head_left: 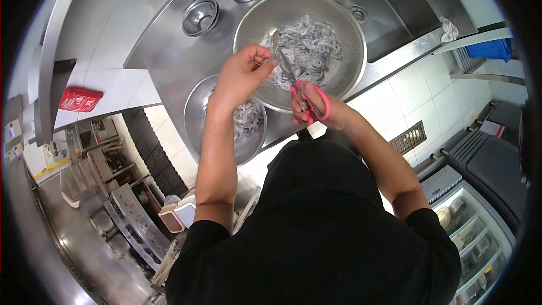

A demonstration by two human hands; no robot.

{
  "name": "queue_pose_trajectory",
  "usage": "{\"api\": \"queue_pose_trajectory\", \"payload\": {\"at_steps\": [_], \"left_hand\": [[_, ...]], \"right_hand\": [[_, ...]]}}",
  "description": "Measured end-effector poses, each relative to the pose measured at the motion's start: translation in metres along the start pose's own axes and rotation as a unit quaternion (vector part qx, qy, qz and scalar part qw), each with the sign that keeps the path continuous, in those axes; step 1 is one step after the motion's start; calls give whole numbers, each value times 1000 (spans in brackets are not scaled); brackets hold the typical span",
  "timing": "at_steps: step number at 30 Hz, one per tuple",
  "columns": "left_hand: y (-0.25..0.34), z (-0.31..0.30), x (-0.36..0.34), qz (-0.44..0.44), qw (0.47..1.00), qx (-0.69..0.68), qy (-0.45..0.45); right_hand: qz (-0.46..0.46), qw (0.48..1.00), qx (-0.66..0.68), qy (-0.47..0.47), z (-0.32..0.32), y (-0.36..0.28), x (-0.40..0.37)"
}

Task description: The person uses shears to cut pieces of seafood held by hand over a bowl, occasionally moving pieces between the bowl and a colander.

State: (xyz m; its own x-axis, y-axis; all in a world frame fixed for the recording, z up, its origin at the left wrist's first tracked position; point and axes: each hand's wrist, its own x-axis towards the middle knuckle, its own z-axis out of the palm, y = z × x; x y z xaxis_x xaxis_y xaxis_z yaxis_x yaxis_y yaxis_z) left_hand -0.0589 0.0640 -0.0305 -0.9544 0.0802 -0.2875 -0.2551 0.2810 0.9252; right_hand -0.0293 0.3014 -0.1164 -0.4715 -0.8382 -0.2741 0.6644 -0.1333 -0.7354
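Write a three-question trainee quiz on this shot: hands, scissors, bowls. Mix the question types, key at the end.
1. Which holds the scissors?
A) left hand
B) right hand
C) neither

2. True or false: the scissors' handles are blue.

3. Two bowls hold grey strands: a larger bowl and a smaller bowl. Which is nearer the sink?

Key: 1. B; 2. false, they are pink; 3. the larger bowl.
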Motion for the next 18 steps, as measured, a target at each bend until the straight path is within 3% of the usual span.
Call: {"api": "queue_pose_trajectory", "payload": {"at_steps": [3,8,15,18], "left_hand": [[-5,-12,-19,-35,999,-2,14],[-46,-29,-36,13,994,-102,25],[-46,-43,-65,39,991,-126,-18],[-66,-51,-74,16,993,-117,6]], "right_hand": [[-7,999,-51,16,13,-9,8],[-6,989,-149,13,33,-17,12],[-10,987,-148,-59,61,-20,25],[2,989,-132,-72,68,-17,32]]}}
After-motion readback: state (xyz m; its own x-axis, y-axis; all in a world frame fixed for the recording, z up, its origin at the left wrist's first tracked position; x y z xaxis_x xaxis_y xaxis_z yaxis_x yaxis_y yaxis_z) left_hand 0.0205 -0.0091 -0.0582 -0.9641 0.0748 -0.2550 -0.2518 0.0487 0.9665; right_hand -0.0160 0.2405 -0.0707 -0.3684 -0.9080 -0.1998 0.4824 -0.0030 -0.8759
